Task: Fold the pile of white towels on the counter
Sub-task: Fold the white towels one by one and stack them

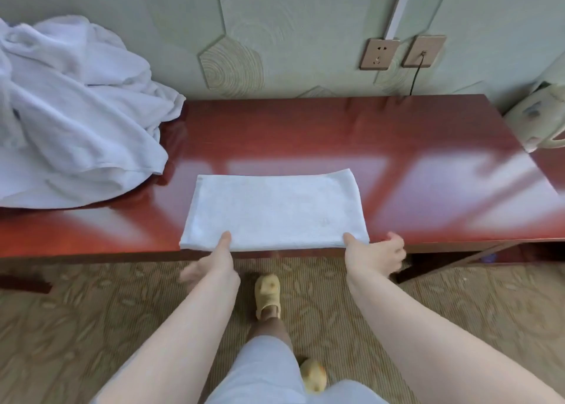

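your left hand [211,266] and right hand [374,255] each rest a thumb on the near edge of the flat white folded towel [273,211], fingers hidden below the glossy red-brown bench [412,146]. that edge overhangs; tug unevenly and the layers skew or slide off. the crumpled white towel pile [70,113] waits far left.

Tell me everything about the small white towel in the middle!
The folded towel is white, soft-looking cloth, a neat flat rectangle. It lies on the shiny red-brown counter, its near edge at the counter's front edge. The left hand and the right hand touch its two near corners with their thumbs. It lies apart from the crumpled pile.
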`<state>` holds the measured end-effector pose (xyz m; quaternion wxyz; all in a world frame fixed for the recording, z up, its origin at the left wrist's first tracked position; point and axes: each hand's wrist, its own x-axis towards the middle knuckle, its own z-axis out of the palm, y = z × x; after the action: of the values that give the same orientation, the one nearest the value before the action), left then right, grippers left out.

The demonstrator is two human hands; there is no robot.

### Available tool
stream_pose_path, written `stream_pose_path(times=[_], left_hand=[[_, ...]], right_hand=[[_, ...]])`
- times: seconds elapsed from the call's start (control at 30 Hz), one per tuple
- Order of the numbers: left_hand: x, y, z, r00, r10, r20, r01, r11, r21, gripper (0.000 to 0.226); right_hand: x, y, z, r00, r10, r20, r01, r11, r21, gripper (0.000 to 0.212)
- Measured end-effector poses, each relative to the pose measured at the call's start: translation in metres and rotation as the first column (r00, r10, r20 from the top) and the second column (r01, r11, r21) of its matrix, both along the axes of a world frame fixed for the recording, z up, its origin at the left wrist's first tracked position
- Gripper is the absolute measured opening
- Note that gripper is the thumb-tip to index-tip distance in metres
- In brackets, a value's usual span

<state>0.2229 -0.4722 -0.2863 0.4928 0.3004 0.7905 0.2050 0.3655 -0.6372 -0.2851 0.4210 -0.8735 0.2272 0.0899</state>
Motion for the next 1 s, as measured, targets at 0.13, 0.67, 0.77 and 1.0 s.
stream_pose_path(times=[0.13, 0.67, 0.77, 1.0], left_hand=[[-0.002, 0.011, 0.005, 0.895, 0.146, 0.421, -0.057, 0.974, -0.218, 0.055], [-0.028, -0.014, 0.009, 0.524, 0.323, 0.788, -0.003, 0.926, -0.378, 0.026], [-0.035, -0.004, 0.015, 0.541, 0.272, 0.795, 0.062, 0.931, -0.361, 0.016], [-0.091, 0.037, 0.027, 0.529, 0.071, 0.845, 0.132, 0.977, -0.165, 0.019]], right_hand=[[0.009, 0.01, 0.01, 0.861, -0.164, -0.482, 0.434, 0.729, 0.529, 0.05], [-0.054, 0.022, 0.025, 0.756, 0.078, -0.65, 0.574, 0.399, 0.715, 0.032], [-0.062, 0.03, 0.03, 0.731, 0.051, -0.68, 0.6, 0.427, 0.676, 0.03], [-0.109, 0.066, 0.051, 0.828, 0.083, -0.554, 0.518, 0.262, 0.814, 0.03]])
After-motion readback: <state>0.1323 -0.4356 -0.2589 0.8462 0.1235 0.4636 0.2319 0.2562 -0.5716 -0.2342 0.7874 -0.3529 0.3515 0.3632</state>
